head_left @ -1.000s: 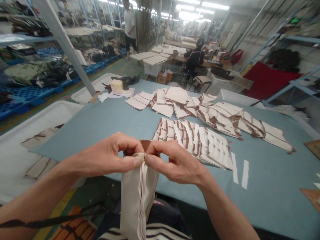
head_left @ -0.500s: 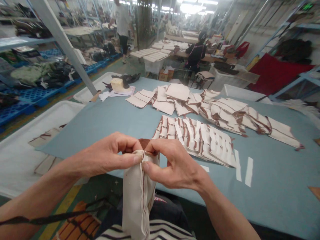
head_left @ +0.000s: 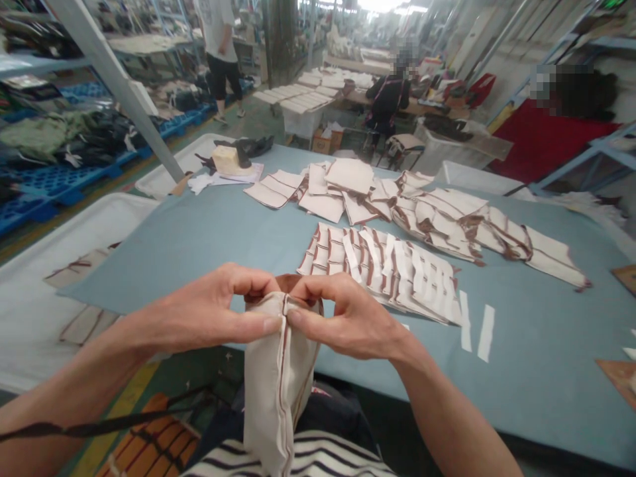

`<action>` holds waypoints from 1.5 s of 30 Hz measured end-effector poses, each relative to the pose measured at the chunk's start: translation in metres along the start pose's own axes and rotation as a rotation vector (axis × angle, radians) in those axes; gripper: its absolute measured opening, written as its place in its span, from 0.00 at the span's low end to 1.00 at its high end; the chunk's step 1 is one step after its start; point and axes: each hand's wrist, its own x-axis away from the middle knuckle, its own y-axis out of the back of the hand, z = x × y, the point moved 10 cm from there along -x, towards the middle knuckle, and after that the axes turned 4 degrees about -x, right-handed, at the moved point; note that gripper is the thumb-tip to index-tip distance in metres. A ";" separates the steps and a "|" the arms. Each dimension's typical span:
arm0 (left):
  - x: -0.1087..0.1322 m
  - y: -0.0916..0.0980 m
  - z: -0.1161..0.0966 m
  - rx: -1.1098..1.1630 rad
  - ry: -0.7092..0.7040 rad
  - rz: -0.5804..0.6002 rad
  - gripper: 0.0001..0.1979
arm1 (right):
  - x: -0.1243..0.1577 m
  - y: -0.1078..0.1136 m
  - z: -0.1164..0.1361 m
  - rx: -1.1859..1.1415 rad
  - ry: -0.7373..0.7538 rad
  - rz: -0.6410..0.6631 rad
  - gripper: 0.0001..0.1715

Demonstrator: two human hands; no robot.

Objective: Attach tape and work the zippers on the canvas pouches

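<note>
left hand [head_left: 209,311] + right hand [head_left: 348,321]: pinched closed on cream pouch [head_left: 278,384] top seam, steadying it | stacked pieces [head_left: 387,271] beyond right hand

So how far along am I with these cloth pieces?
Seemingly done: a fanned row of pieces bearing white strips on the table. In hand: one cloth piece, its top edge pinched by left hand and right hand. Probably left: the looser heap behind and two loose strips.
</note>
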 end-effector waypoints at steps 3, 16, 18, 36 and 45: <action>-0.001 0.002 -0.003 -0.047 -0.003 -0.030 0.15 | 0.000 0.002 -0.003 0.048 -0.024 -0.001 0.08; -0.006 -0.010 0.013 0.189 0.087 0.063 0.17 | -0.003 0.001 -0.009 0.271 0.007 -0.003 0.09; -0.007 -0.010 0.015 0.266 0.087 0.069 0.17 | 0.000 0.009 -0.001 0.344 0.091 -0.113 0.05; -0.012 0.023 0.007 -0.089 0.062 -0.108 0.15 | -0.005 0.003 0.023 0.565 0.212 -0.223 0.08; -0.017 0.037 0.009 -0.241 0.066 -0.305 0.14 | -0.024 0.006 -0.018 0.359 -0.004 -0.249 0.05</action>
